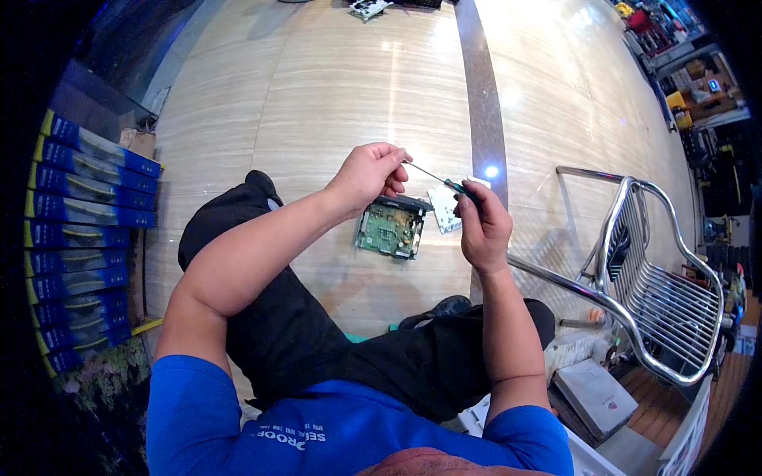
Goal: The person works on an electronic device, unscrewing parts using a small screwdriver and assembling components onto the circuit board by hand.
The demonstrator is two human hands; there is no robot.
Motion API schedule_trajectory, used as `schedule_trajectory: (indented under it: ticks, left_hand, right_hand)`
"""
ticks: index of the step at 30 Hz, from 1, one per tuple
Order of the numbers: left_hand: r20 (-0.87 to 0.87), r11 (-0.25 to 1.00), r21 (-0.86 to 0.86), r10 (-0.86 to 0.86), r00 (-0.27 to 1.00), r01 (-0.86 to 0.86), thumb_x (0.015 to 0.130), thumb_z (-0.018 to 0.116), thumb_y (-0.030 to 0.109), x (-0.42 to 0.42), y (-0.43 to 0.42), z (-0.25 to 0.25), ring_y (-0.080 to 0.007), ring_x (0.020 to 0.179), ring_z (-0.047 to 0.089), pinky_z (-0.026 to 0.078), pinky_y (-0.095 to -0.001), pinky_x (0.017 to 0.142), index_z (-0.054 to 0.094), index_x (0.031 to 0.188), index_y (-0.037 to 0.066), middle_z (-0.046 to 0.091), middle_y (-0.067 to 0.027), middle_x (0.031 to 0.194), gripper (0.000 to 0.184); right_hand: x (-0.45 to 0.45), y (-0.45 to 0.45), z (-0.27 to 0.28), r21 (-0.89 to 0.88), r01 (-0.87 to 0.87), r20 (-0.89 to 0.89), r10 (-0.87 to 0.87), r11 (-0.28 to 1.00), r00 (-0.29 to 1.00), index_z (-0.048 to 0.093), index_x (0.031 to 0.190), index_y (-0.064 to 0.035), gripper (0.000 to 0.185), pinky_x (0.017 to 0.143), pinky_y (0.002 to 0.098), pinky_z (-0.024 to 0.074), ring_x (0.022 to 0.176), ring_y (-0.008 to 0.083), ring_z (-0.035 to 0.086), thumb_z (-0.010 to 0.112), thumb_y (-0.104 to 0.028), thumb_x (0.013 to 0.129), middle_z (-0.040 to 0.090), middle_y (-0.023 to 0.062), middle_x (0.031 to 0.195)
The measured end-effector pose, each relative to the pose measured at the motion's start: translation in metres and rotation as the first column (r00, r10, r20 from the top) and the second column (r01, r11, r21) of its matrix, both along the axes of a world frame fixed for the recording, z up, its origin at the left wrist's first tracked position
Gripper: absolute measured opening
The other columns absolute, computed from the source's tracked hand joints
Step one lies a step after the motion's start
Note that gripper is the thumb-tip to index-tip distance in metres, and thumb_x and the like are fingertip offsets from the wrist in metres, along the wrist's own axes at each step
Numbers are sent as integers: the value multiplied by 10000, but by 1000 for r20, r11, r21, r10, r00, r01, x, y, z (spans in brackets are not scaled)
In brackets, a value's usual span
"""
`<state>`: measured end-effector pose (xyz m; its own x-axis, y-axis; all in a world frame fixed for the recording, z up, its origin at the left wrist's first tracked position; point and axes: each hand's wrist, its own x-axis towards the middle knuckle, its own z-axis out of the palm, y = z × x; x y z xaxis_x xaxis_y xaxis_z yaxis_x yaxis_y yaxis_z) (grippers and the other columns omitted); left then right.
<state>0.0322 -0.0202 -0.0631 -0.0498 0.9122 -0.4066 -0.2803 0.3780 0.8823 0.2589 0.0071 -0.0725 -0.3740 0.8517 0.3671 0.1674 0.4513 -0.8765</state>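
Note:
My right hand (483, 222) is closed round the dark green handle of a thin screwdriver (427, 172). The fingertips of my left hand (375, 174) pinch the far end of its shaft. Just below the hands, a green circuit board in a dark metal frame (390, 228) lies on the floor. A flat white metal plate (445, 210) rests beside it, partly hidden by my right hand.
A chrome wire chair (681, 309) lies on the right, its leg reaching near my right forearm. Blue and yellow boxes (83, 234) are stacked on the left. A white box (595, 395) sits at the lower right. Another metal part (369, 9) lies at the top.

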Motion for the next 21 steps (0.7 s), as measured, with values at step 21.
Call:
schedule_trajectory:
  ticks: [21]
  left_hand:
    - [129, 997, -72, 47, 991, -38, 990, 455, 199, 2, -1, 6, -126, 661, 595, 515, -267, 619, 587, 979, 44, 596, -36, 783, 204]
  right_hand:
    - [-4, -5, 0, -58, 45, -35, -47, 997, 998, 635, 1097, 27, 213, 638, 253, 532, 703, 131, 655, 633, -47, 898, 688, 108, 851]
